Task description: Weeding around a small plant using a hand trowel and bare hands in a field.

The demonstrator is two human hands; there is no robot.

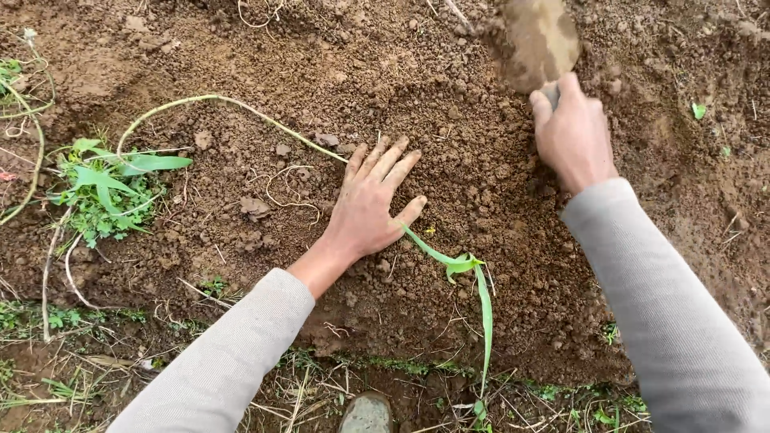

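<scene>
My left hand (370, 200) lies flat on loose brown soil (449, 120), fingers spread and dirty, palm down. A small green seedling (461, 269) with long narrow leaves lies on the soil, its base right at my left thumb. My right hand (571, 132) grips the handle of a soil-caked trowel (539, 40) whose blade rests on the earth at the top of the view. Both arms wear grey sleeves.
A leafy green weed (108, 188) grows at the left, with a long pale stem (233, 108) arching over the soil toward my left hand. Grass and dry stalks line the near edge. A shoe tip (366, 413) shows at the bottom.
</scene>
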